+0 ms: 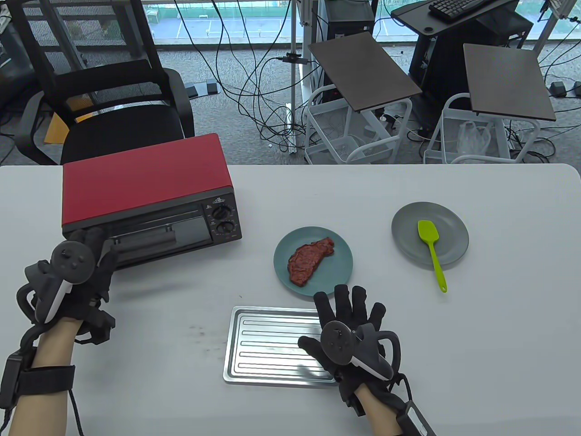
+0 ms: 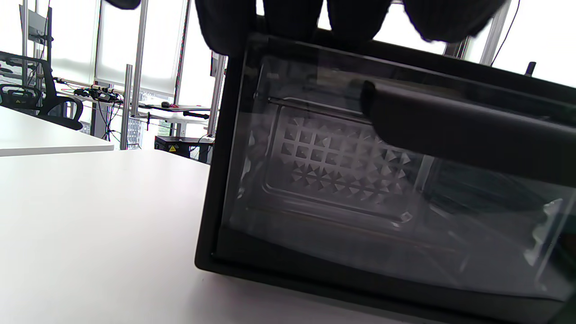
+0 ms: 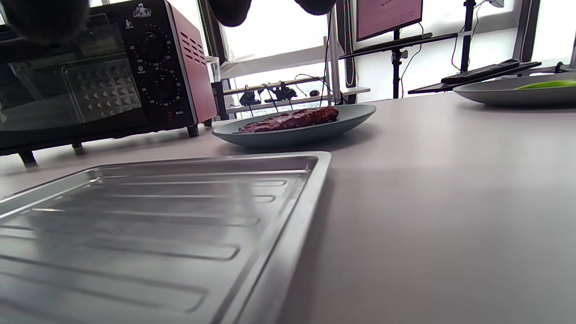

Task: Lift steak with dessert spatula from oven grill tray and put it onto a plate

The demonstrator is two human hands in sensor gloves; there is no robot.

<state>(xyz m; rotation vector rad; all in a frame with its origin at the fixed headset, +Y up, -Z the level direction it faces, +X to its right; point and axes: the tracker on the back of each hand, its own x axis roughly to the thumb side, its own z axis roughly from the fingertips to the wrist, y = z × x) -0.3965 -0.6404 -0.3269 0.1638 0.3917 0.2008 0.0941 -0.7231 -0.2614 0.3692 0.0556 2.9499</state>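
Note:
The brown-red steak [image 1: 311, 260] lies on a teal plate [image 1: 341, 274] mid-table; the right wrist view shows the steak [image 3: 292, 119] beyond the tray. The bare silver grill tray [image 1: 268, 345] sits at the front, and my right hand [image 1: 338, 313] hovers flat over its right end, fingers spread and holding nothing. The lime-green dessert spatula [image 1: 431, 245] rests on a grey plate [image 1: 404, 236] to the right. My left hand [image 1: 86, 238] is at the red oven's [image 1: 145, 181] front left corner, its fingertips [image 2: 292, 18] lying on the top edge of the closed glass door [image 2: 360, 189].
The oven's dark door handle [image 2: 450, 130] runs across the door just below my left fingers. Its control dials [image 1: 223, 220] face the teal plate. An office chair [image 1: 113, 104] and side tables [image 1: 363, 72] stand beyond the table's far edge.

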